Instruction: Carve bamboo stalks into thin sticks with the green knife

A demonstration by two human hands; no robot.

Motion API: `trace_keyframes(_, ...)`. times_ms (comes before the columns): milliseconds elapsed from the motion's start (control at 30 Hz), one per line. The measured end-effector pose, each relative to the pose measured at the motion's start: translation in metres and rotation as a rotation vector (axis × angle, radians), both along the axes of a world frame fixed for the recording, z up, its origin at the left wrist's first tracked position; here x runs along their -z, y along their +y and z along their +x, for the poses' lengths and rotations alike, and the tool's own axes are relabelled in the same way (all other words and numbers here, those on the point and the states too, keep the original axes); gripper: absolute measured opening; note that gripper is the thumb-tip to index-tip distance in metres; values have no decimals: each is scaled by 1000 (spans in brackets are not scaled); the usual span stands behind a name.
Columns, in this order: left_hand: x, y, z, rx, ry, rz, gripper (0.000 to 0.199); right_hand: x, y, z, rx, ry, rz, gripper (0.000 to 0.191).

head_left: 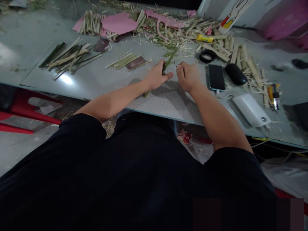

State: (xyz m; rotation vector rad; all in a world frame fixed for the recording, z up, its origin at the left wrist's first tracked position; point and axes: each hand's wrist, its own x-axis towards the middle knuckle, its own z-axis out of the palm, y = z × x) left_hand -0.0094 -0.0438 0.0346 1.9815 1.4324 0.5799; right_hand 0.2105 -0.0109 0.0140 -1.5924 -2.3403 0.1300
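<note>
My left hand (pixel 159 76) is wrapped around a green plant stalk (pixel 171 59) that tilts up and to the right; its lower end (pixel 147 94) shows below the wrist. Close by on the right, my right hand (pixel 187 76) is closed, thumb against bent fingers. A thin dark sliver shows at its fingertips, too small to name. Left of the hands lie flat pale green strips (pixel 125 61) beside a brown patch (pixel 136 63). Farther left rests a loose pile of green and tan stalks (pixel 69 57).
Shavings (pixel 166 35) and pink paper (pixel 119 23) spread along the back. On the right are black tape (pixel 207 55), a phone (pixel 216 77), a black mouse-shaped object (pixel 236 74), a white power bank (pixel 251 110), a yellow tube (pixel 204 38) and a yellow-handled cutter (pixel 273 96). A red stool (pixel 31 106) stands lower left.
</note>
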Motion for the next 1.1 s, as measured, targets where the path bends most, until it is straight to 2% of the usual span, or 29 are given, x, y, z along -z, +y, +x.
trace_keyframes(133, 21, 14, -2, -29, -170, 37, 30, 1, -4, -2, -106, -33, -42, 32)
trace_keyframes(267, 32, 23, -6, -21, -293, 42, 45, -4, -10, -10, -92, -83, -40, 31)
trace_keyframes(533, 33, 24, -8, -36, -223, 82, 37, -17, -10, -6, 8, -32, 6, 35)
trace_keyframes(700, 27, 22, -6, -17, -96, 84, 24, -12, -12, -7, -71, -19, -68, 38)
trace_keyframes(833, 25, 21, -6, -38, -169, 107, 37, -13, -13, -12, -49, -61, -41, 37)
trace_keyframes(1000, 31, 22, -5, -67, -235, 95, 53, -19, -20, -14, -56, -163, -54, 43)
trace_keyframes(1100, 35, 26, -5, -50, -224, 100, 48, -21, -20, -13, -43, -166, -48, 48)
